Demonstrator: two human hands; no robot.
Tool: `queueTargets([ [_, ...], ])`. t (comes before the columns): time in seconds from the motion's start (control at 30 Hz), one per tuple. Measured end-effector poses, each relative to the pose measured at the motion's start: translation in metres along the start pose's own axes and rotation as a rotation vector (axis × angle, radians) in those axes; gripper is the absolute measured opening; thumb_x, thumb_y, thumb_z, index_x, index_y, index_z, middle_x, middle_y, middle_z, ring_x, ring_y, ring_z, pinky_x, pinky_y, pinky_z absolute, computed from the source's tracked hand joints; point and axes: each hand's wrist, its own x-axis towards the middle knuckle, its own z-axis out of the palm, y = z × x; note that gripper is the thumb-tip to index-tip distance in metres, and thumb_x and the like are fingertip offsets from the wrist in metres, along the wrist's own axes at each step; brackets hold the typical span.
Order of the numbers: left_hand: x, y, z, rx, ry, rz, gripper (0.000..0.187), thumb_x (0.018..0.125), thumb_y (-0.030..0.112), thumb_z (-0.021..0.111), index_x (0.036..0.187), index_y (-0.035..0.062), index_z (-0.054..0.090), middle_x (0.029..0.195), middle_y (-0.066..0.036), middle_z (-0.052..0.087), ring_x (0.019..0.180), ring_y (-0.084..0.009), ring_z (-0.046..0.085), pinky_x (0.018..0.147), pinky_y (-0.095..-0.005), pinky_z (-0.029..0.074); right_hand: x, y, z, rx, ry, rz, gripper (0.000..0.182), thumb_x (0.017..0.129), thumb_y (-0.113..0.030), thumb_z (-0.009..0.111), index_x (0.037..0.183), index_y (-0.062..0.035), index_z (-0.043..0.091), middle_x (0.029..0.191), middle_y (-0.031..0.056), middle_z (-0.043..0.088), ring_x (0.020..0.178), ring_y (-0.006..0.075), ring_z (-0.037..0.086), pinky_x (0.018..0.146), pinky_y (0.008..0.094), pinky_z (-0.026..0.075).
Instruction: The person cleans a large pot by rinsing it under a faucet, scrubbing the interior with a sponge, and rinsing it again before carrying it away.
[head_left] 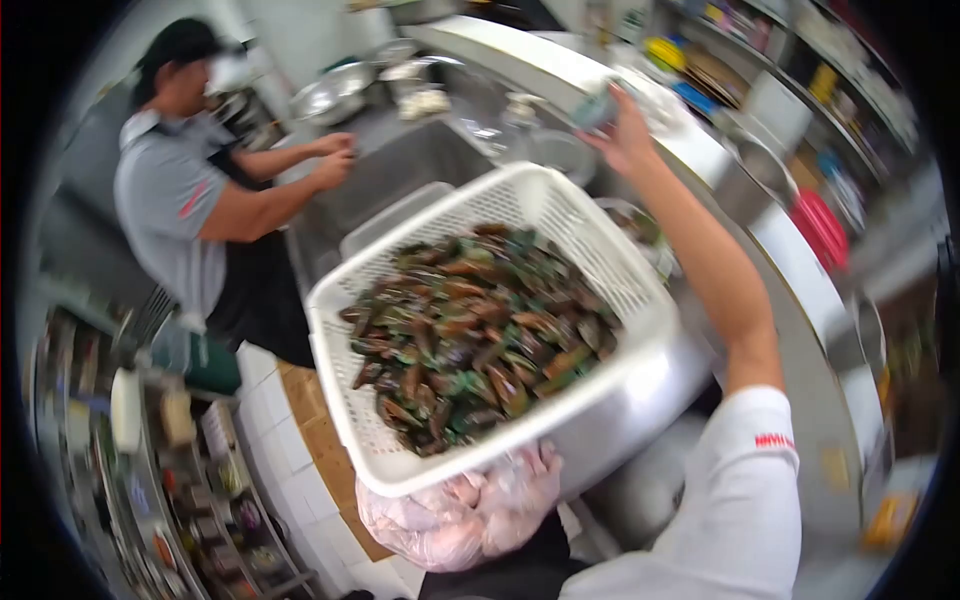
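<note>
Your gloved left hand (470, 510) grips the white basket (640, 300) of mussels (470, 330) (fingers curled underneath); your right hand (625, 135) clasps a small object (597, 110).

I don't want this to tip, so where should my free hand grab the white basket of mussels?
Probably the far rim of the white basket, reached from above: the left hand props only the near edge, and the heaped mussels make it tilt.

A white basket (640, 300) heaped with mussels (470, 335) fills the near centre, blocking the way; a co-worker (190, 190) crowds the sink (400, 175) at far left, while the counter (800, 290) at right stays cluttered.
</note>
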Motion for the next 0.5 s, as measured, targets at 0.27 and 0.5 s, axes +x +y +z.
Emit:
queueTargets([
  [0.27,0.051,0.237,0.001,-0.142,-0.384,1.123,0.034,0.086,0.031,0.047,0.1,0.0001,0.051,0.083,-0.01,0.052,0.066,-0.0102,0.045,0.06,-0.0233,0.038,-0.276,-0.086,-0.064,0.371,-0.012,-0.111,0.031,0.088,-0.041,0.041,0.092,-0.0119,0.05,0.082,0.004,0.052,0.078,0.0195,0.051,0.072,0.0382,0.044],
  [0.5,-0.082,0.276,0.154,-0.163,-0.963,1.139,0.021,0.078,0.004,0.042,0.094,-0.0048,0.053,0.077,-0.012,0.055,0.063,-0.0147,0.054,0.059,-0.0247,0.044,-0.595,-0.062,-0.16,0.378,0.635,-0.038,0.044,0.083,-0.048,0.041,0.1,-0.0096,0.053,0.095,0.0117,0.057,0.088,0.0279,0.056,0.08,0.0465,0.042],
])
